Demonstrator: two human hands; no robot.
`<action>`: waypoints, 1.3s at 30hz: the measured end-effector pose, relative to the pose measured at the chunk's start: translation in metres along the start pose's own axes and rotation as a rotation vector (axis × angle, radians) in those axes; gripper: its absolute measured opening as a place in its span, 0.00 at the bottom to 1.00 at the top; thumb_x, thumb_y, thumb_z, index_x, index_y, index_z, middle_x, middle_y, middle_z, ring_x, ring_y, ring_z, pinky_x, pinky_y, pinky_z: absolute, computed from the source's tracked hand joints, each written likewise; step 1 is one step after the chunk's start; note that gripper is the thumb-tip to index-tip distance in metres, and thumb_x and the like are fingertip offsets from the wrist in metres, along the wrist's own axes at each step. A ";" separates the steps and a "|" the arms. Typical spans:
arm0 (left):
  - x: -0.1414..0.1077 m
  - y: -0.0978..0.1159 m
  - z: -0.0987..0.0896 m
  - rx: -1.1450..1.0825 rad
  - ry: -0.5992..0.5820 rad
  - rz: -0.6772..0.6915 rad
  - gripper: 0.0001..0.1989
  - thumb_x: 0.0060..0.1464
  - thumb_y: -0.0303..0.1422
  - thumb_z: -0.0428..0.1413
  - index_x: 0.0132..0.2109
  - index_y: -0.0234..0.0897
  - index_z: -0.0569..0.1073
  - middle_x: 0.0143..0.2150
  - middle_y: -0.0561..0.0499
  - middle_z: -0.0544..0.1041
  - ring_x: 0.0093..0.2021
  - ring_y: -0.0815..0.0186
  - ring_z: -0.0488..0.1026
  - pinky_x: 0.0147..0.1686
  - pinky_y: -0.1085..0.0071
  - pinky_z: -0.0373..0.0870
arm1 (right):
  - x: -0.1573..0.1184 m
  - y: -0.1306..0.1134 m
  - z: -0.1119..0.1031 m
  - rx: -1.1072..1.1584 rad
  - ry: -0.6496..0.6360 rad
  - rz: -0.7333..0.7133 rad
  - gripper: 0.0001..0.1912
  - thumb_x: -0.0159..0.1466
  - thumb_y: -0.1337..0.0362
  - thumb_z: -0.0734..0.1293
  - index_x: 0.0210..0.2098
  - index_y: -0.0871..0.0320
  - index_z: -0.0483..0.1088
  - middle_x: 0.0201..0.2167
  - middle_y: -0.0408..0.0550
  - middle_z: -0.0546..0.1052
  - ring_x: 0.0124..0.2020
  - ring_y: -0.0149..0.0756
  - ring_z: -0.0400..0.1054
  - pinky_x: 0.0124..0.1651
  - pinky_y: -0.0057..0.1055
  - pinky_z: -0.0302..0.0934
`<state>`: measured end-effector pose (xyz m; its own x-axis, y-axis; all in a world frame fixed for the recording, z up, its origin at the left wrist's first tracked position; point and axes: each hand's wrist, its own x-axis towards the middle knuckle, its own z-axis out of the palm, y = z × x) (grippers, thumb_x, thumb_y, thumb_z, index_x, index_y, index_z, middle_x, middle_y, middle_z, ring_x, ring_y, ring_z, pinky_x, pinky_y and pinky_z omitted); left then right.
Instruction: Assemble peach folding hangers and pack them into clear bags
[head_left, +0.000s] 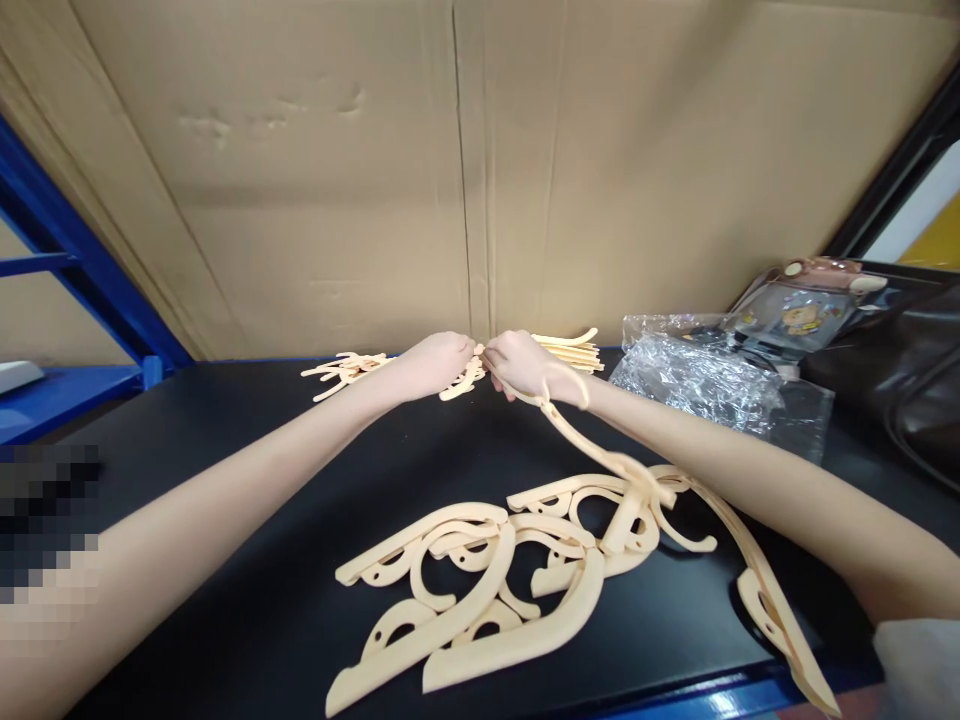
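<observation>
My left hand (439, 365) is closed at the far side of the table, its fingertips almost meeting those of my right hand. What it pinches is hidden; small beige plastic pieces (466, 382) show just beside and below it. My right hand (519, 362) is closed around one end of a beige plastic folding hanger (585, 436). This hanger's hook curls over my right wrist, and its other arm stretches toward me, over the pile. Several similar beige folding hangers (480, 600) lie overlapping on the near part of the table, some folded into curved shapes.
On the black table (247, 580), beige hook-like pieces (349, 372) lie behind my left forearm, and a stack of long beige strips (574, 352) behind my right hand. Crumpled clear plastic (690, 380) and a dark bag (892, 370) sit at right. A cardboard wall (315, 180) stands behind.
</observation>
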<state>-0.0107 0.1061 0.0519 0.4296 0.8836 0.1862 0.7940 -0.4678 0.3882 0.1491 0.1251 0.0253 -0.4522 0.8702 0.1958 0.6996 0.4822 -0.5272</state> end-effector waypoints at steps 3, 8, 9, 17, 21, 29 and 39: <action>-0.002 -0.005 -0.021 0.002 -0.051 0.012 0.18 0.59 0.30 0.46 0.20 0.37 0.61 0.22 0.51 0.65 0.25 0.65 0.61 0.31 0.70 0.56 | 0.008 0.023 -0.010 0.213 0.051 0.103 0.16 0.63 0.70 0.57 0.20 0.59 0.64 0.14 0.44 0.70 0.15 0.28 0.63 0.22 0.26 0.57; -0.001 -0.053 -0.051 0.015 -0.067 -0.163 0.17 0.54 0.40 0.53 0.22 0.37 0.67 0.20 0.52 0.66 0.22 0.67 0.59 0.27 0.71 0.54 | 0.016 0.044 -0.038 0.506 0.178 0.180 0.12 0.63 0.66 0.61 0.23 0.59 0.66 0.14 0.40 0.64 0.15 0.26 0.58 0.20 0.24 0.54; -0.001 -0.066 -0.054 0.018 -0.058 -0.199 0.14 0.51 0.40 0.55 0.23 0.37 0.70 0.22 0.52 0.69 0.23 0.66 0.61 0.27 0.71 0.54 | 0.016 0.043 -0.042 0.556 0.193 0.185 0.11 0.63 0.66 0.62 0.24 0.59 0.66 0.14 0.38 0.61 0.14 0.25 0.55 0.19 0.24 0.52; 0.000 -0.098 -0.042 -0.040 0.170 -0.261 0.19 0.52 0.48 0.53 0.37 0.36 0.77 0.37 0.45 0.78 0.39 0.57 0.71 0.34 0.72 0.61 | 0.010 0.018 -0.041 0.891 0.259 0.207 0.09 0.62 0.71 0.54 0.25 0.56 0.56 0.19 0.39 0.61 0.18 0.25 0.55 0.24 0.24 0.55; -0.010 -0.066 -0.035 -0.431 -0.114 -0.209 0.37 0.61 0.58 0.33 0.46 0.37 0.77 0.45 0.42 0.78 0.41 0.59 0.74 0.36 0.71 0.68 | -0.003 0.015 -0.034 0.962 0.333 0.236 0.08 0.60 0.69 0.54 0.25 0.55 0.52 0.23 0.43 0.67 0.22 0.28 0.61 0.32 0.26 0.62; -0.045 -0.014 -0.010 -0.765 -0.167 -0.310 0.18 0.52 0.47 0.59 0.35 0.36 0.77 0.31 0.48 0.73 0.24 0.70 0.63 0.18 0.75 0.54 | -0.041 0.012 -0.018 0.980 0.389 0.232 0.05 0.59 0.64 0.56 0.27 0.54 0.54 0.25 0.45 0.70 0.26 0.33 0.68 0.40 0.34 0.67; -0.079 -0.006 0.014 -0.697 -0.023 -0.446 0.17 0.48 0.46 0.62 0.36 0.36 0.76 0.24 0.56 0.59 0.22 0.73 0.53 0.18 0.76 0.46 | -0.062 -0.001 -0.042 -0.117 0.101 -0.087 0.07 0.59 0.64 0.63 0.29 0.56 0.59 0.29 0.43 0.74 0.34 0.37 0.68 0.40 0.33 0.55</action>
<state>-0.0435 0.0393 0.0225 0.1521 0.9793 -0.1338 0.4466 0.0527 0.8932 0.2000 0.0754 0.0485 -0.4602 0.8275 0.3218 0.7228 0.5596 -0.4055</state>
